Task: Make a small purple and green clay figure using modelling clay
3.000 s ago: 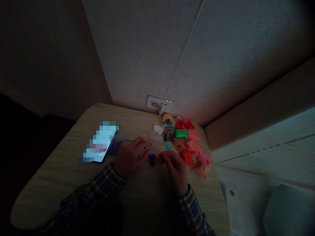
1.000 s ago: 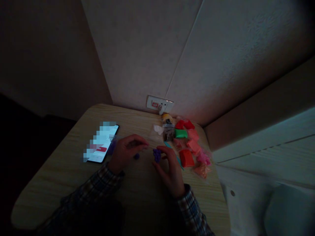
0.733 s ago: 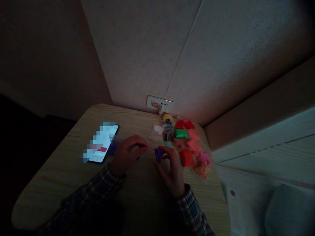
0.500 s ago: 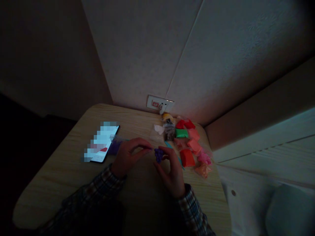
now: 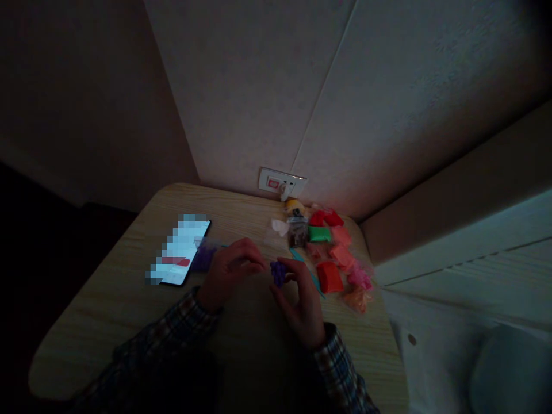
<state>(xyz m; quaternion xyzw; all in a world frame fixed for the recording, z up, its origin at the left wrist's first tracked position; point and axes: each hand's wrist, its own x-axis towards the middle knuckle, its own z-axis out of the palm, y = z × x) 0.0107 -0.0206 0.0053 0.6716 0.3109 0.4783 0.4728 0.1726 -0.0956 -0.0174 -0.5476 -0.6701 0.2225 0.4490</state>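
A small, bumpy purple clay cluster (image 5: 278,273), like a bunch of grapes, sits between the fingers of my right hand (image 5: 303,302), which is closed on it above the table. Just to its left, my left hand (image 5: 230,270) has thumb and forefinger drawn together in a pinch, the tips close to the cluster but apart from it. Whatever the pinch may hold is too small and dark to make out. Partly behind my left hand lies a clear bag of purple clay (image 5: 203,257). A turquoise modelling tool (image 5: 317,283) rests on the table behind my right hand, partly hidden by it.
A lit phone (image 5: 183,253) lies on the wooden table (image 5: 99,322) at left. Several bagged clays cluster at right, among them green (image 5: 319,234), orange-red (image 5: 329,278) and pink (image 5: 359,277). A white bag (image 5: 280,227) lies behind. The wall carries a socket (image 5: 282,183).
My left hand's fingers have curled and closed a little more, and the fingertips have dipped slightly. My right hand keeps the purple cluster in nearly the same place. The view has shifted slightly.
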